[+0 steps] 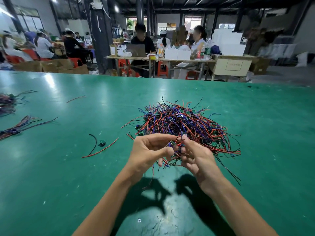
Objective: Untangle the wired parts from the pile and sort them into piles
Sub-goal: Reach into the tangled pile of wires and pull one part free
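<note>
- Surface (68,167): green, glossy, wide; it carries everything, with a screw head near the near edge.
- Tangled pile (184,126): red, blue and black leads knotted around small green boards, lying right of centre and just beyond both hands, its near fringe reaching into them.
- Sorted bundles (17,126): two groups of straightened leads at the left edge, well apart from the tangle; the farther one (6,103) is cut off by the frame.
- Left hand (150,150): fingers curled, pinching a wired part with a small board (173,143) at the near fringe of the tangle; a red lead dangles below the palm.
- Right hand (196,157): fingers curled round neighbouring leads, thumb touching the same knot.
- Loose wired part (102,143): a small board lying with a black and a red lead, alone between the bundles and the tangle.
- Risk, as I judge it: a hard pull could drag a clump of the tangle along or tear a lead from its solder joint, since the strands cross tightly.
</note>
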Available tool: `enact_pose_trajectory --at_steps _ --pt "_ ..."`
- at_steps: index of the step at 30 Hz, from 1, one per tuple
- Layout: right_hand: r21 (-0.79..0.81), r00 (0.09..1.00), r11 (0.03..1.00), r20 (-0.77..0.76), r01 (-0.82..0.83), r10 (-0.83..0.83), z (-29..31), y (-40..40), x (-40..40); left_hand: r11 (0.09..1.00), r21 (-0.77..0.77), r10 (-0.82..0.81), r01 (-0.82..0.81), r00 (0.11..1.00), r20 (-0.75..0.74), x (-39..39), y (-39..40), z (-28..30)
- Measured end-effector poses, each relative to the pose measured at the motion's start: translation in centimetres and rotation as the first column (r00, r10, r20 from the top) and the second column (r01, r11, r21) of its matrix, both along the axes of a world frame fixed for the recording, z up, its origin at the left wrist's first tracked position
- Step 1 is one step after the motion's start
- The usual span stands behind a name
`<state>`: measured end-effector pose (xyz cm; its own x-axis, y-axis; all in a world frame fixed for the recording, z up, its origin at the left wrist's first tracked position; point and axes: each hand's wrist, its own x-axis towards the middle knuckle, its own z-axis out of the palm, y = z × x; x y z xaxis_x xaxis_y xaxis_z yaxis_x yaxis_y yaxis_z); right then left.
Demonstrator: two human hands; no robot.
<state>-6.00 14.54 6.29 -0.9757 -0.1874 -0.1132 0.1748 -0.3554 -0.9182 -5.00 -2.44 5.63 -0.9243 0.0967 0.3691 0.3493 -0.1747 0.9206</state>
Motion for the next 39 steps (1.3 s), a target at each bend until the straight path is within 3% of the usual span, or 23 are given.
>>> enact_pose_trajectory --at_steps 4,9,16,21,23,28,31,35,39 --pt "0.063 0.988 0.993 -0.126 0.098 -0.089 -0.4 1.6 -0.1 1.0 0.002 -0.028 0.028 0.997 0.076 0.1 -0.1 0.0" --pt "-0.017 0.998 1.0 -0.056 -0.021 0.02 -0.9 2.6 0.3 0.996 0.023 -0.091 0.09 0.99 0.103 0.1 -0.5 -0.1" --pt "0.004 0.986 0.991 -0.093 -0.137 0.136 -0.5 2.6 0.7 0.988 -0.055 -0.139 0.146 0.983 0.118 -0.1 -0.5 -0.5" --pt "-0.055 0.937 0.981 -0.291 0.188 -0.196 -0.7 2.5 0.6 0.993 -0.085 -0.077 0.088 0.989 0.127 -0.3 -0.5 -0.2" --pt "-0.106 0.918 0.965 -0.298 0.239 -0.26 -0.6 2.4 0.8 0.993 -0.084 -0.066 0.078 0.989 0.134 -0.2 -0.7 -0.2" --pt "-0.163 0.95 0.968 -0.217 0.192 -0.225 -0.3 2.4 0.9 0.99 -0.078 -0.106 0.117 0.985 0.138 -0.3 -0.8 -0.2" --pt "-0.17 0.941 0.973 -0.272 0.156 -0.199 0.3 2.6 1.3 0.979 -0.042 -0.192 0.2 0.969 0.157 -0.2 -1.0 0.0" --pt "-0.248 0.915 0.965 -0.365 0.08 -0.17 1.0 3.0 1.9 0.934 0.077 -0.355 0.349 0.932 0.074 0.2 -1.2 0.4" --pt "-0.33 0.952 0.94 -0.247 0.092 -0.18 0.8 3.1 1.8 0.96 0.049 -0.28 0.277 0.957 0.075 0.2 -0.6 0.3"
